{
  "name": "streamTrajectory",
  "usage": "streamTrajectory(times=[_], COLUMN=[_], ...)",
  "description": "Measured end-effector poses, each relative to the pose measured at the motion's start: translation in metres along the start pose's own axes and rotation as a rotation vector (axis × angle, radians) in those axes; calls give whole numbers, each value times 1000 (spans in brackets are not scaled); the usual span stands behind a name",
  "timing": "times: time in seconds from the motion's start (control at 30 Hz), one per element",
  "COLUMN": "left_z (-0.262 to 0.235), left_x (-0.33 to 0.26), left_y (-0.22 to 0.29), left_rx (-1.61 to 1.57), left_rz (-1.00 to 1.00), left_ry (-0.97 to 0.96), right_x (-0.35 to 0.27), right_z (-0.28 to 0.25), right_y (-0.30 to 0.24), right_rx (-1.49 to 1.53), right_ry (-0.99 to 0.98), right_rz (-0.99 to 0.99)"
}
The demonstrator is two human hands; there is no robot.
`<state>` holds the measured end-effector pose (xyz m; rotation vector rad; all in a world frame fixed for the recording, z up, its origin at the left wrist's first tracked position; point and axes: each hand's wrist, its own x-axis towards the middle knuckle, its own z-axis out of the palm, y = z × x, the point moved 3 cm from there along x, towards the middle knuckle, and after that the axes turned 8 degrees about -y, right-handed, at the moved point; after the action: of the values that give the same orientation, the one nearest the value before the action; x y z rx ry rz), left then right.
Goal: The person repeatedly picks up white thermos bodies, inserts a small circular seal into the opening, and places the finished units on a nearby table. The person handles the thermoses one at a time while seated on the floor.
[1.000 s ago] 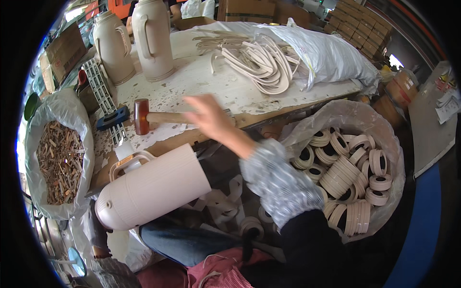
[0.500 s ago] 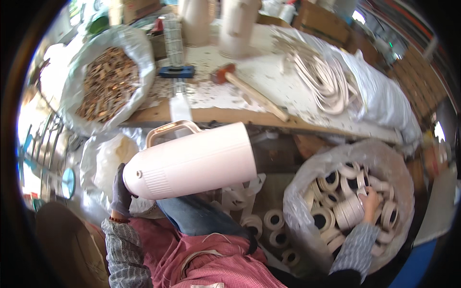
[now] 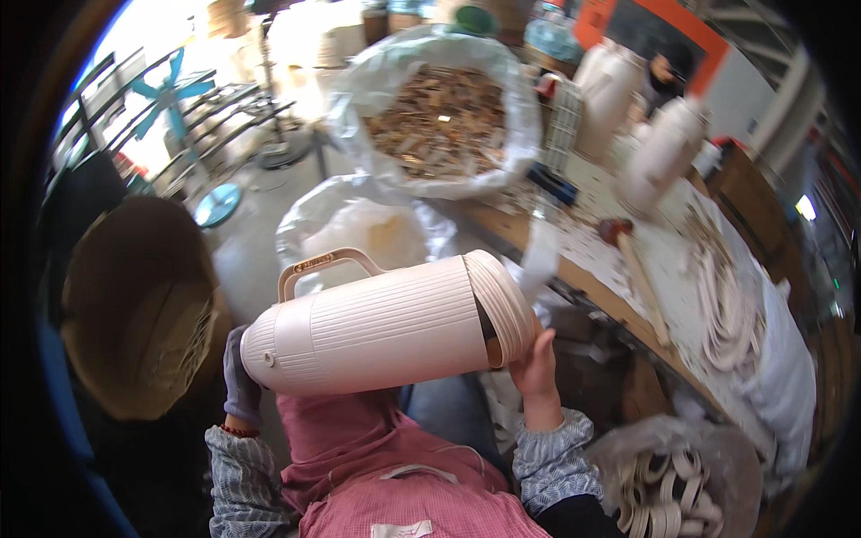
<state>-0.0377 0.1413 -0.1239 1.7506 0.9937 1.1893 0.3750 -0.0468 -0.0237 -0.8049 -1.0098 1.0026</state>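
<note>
Pale pink ribbed plastic flask body (image 3: 368,332): held lengthwise over the lap, domed end to the left, open end to the right & tipped up a bit. Its looped pinkish handle (image 3: 314,263) is turned toward the far side.

Grey-gloved left hand (image 3: 240,381): wrapped on the domed end, so clamped on the body afaict; most fingers are hidden.

Bare right hand (image 3: 536,363): pressed on the ring piece at the open end, thumb side up. Can't be told if it's clamped, b/c the fingers are partly blocked.

Pale pink round ridged ring piece (image 3: 504,305): set against the open end, touching at the far/top side but tilted; a dark gap is seen on the near side, so it's not sitting flush rn.

Change: right hand is no longer in the clear plastic bag of rings (image 3: 740,466); it's now at the body's open end w/ the ring piece. View is swung left too.

Upshot: body & ring piece are now brought together, both ends are covered by a hand, tho the ring looks crooked imo.

Wooden-handled mallet w/ reddish-brown head (image 3: 638,273): left lying on the pale flake-strewn workbench (image 3: 583,255), touched by neither hand.
</note>
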Motion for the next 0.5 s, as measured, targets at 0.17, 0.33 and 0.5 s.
streamTrajectory(times=[0.17,0.33,0.5], left_z=[-69,-54,-44], left_x=[-68,-88,-100], left_y=[0,25,-16], left_rx=[-125,184,7], left_rz=[-179,-142,-224], left_ry=[196,173,145], right_x=[37,44,44], right_z=[50,67,75], right_y=[20,20,14], right_rx=[-757,-712,-847], right_ry=[-152,-90,-118], right_rz=[-323,-433,-546])
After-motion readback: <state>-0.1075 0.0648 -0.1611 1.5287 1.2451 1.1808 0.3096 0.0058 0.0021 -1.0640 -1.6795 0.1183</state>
